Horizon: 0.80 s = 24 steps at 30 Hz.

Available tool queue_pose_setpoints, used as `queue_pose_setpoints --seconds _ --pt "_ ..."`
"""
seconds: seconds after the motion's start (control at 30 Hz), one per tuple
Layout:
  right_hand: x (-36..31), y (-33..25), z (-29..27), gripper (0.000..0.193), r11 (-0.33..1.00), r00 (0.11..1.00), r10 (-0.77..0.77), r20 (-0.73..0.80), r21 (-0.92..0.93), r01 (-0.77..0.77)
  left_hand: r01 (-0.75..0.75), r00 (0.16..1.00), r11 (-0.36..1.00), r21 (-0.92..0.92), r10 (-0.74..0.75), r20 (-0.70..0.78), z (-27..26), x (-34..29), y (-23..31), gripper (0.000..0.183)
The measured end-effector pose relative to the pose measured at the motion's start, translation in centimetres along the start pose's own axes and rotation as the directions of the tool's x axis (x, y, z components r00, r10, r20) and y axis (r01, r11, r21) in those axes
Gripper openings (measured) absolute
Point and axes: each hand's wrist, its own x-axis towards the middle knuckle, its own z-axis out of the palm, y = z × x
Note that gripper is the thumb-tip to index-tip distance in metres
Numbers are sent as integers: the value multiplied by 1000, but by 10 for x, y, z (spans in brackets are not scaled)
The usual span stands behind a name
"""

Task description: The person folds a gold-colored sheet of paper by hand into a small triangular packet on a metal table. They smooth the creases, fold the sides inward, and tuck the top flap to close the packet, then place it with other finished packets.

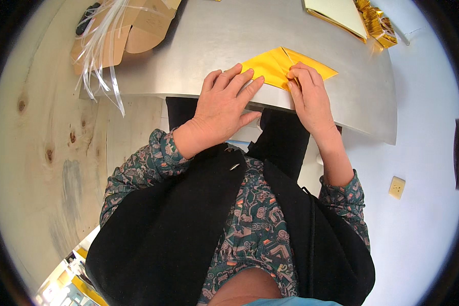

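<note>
A folded sheet of shiny yellow paper (pixel 268 65) lies near the front edge of the metal table. It has pointed left and right ends and a crease slanting down from its top. My left hand (pixel 217 109) rests with spread fingers, the fingertips on the paper's left part. At the paper's lower right, my right hand (pixel 312 99) pinches it between thumb and curled fingers. The fold under the right fingertips is partly hidden.
The grey metal table (pixel 214 46) has a rounded front edge. A cardboard box (pixel 150 28) with white plastic strips (pixel 99 51) hanging over it stands at the far left. At the far right lie a paper stack (pixel 339 15) and pleated gold paper (pixel 380 28).
</note>
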Motion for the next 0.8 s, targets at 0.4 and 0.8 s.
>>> queue_pose_setpoints --seconds 0.4,0.8 --pt "0 4 6 18 1000 999 -17 -46 10 17 -13 993 997 74 21 -114 -2 -1 13 69" --pt "-1 7 7 17 999 999 -16 -51 35 18 -84 985 996 -40 77 -154 26 13 48 72"
